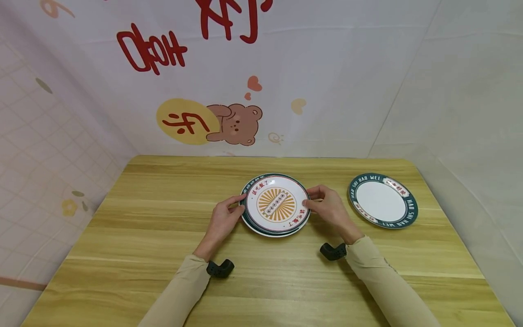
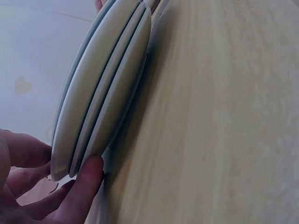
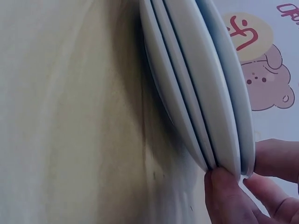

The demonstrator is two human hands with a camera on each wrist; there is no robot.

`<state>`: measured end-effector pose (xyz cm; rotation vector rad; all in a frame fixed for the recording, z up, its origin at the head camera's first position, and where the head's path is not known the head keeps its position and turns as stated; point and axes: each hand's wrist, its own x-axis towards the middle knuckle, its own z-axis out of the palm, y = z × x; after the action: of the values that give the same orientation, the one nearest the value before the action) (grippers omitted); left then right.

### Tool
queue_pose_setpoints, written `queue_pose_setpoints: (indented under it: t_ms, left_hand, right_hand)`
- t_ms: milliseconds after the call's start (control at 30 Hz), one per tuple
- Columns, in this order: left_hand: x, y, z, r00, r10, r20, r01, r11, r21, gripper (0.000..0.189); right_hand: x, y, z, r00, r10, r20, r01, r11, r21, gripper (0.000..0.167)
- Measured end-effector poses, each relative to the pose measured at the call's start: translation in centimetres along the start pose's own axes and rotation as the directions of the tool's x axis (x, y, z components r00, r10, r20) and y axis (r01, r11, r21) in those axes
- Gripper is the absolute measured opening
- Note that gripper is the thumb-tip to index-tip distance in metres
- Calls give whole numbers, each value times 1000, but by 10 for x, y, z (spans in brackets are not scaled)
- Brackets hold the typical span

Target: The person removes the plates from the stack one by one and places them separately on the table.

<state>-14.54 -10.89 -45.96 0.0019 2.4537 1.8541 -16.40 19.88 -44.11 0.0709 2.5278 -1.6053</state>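
A stack of several round plates (image 1: 277,229) sits in the middle of the table. The top plate (image 1: 261,215) is white with a yellow sunburst and red lettering; green rim shows beneath it on the left. At the stack's left edge my left hand (image 1: 222,219) grips the rims, its fingers (image 2: 86,182) on both faces of the stack. On the opposite edge my right hand (image 1: 330,210) pinches the stack, one fingertip (image 3: 223,184) against the lower rims and another finger (image 3: 278,158) at the top plate. Pale undersides of the plates (image 3: 219,107) show edge-on in the right wrist view.
A single green-rimmed white plate (image 1: 382,200) lies to the right of my right hand on the wooden table (image 1: 163,195). Behind the table hangs a white printed backdrop (image 1: 327,81) with a cartoon bear (image 1: 241,125). Light side walls stand left and right.
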Motion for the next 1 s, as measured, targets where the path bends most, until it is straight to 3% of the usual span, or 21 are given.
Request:
queue_pose_setpoints:
  t_ms: [133,300,667,1000]
  left_hand:
    - [-1,0,0,1000,9,-6,-9,998,57,39]
    - [-2,-1,-1,1000,15,12,-16,999,43,42]
    - [-1,-1,-1,999,38,22,-39,997,73,41]
    - [0,-4,-1,999,32,28,-34,997,64,41]
  right_hand:
    - [1,0,-3,1000,5,-8,-5,999,-38,40]
    - [3,1,-7,1000,29,-3,-30,996,-80,39]
    - [5,2,-16,997,62,56,-64,997,45,38]
    - [4,-2,-22,988,136,77,-130,989,-68,45]
